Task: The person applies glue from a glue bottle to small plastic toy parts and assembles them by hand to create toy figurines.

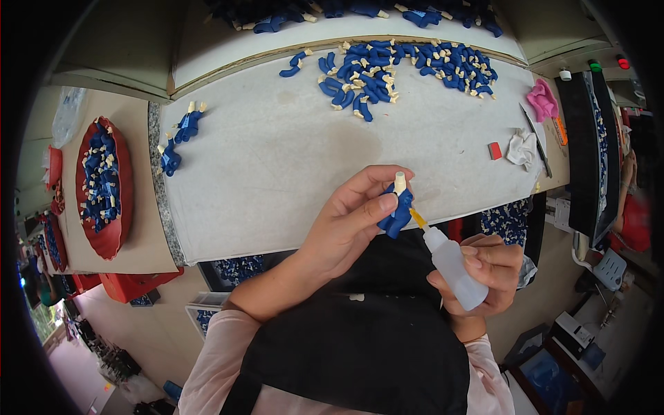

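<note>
Over the near edge of the table, my left hand [360,214] pinches a small blue figure body [396,216] with a cream neck between thumb and fingers. My right hand [487,273] is wrapped round a translucent white squeeze bottle [456,271], held tilted. Its yellow nozzle tip [418,218] points at the side of the blue figure body and appears to touch it. Farther back lies a pile of blue arm pieces [366,72] with cream hands, and a second heap of similar arm pieces [456,68] is beside it.
Two blue figures [178,142] lie at the table's left. A red dish [123,207] of blue figures stands on the left-hand surface. At the right are a red block [494,151], crumpled white tissue [522,149], a dark thin tool [536,138] and a pink cloth [542,100].
</note>
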`<action>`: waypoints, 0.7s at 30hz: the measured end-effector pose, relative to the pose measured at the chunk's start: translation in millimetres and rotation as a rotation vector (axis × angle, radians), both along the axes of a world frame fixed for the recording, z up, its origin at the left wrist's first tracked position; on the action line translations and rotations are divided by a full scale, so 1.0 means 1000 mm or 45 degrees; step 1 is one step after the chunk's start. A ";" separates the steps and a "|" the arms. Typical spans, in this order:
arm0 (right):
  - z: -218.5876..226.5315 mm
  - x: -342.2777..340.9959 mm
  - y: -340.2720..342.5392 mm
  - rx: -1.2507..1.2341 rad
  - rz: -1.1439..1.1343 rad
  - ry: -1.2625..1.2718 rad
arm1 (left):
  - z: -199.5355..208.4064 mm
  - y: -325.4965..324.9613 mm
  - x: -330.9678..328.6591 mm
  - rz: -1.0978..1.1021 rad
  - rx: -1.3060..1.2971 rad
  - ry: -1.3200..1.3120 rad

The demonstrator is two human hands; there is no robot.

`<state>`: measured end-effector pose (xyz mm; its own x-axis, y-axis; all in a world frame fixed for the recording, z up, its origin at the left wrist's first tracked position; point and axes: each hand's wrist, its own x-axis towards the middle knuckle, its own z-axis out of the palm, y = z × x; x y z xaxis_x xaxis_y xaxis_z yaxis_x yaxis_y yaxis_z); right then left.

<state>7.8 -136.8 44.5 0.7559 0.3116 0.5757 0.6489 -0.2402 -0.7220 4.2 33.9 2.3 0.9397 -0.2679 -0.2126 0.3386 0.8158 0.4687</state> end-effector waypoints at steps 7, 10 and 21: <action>-0.003 -0.001 -0.001 0.066 -0.018 0.009 | 0.000 -0.001 -0.001 -0.015 0.009 0.009; -0.004 0.000 0.001 0.043 -0.048 -0.023 | 0.000 0.000 -0.001 -0.039 -0.018 0.010; -0.007 0.003 -0.001 0.126 -0.096 -0.049 | -0.001 0.001 0.001 -0.007 -0.035 0.011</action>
<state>11.1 -137.5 37.5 0.7517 0.1952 0.6299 0.6595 -0.2181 -0.7194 5.3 34.8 1.0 0.9364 -0.2789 -0.2133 0.3471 0.8264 0.4434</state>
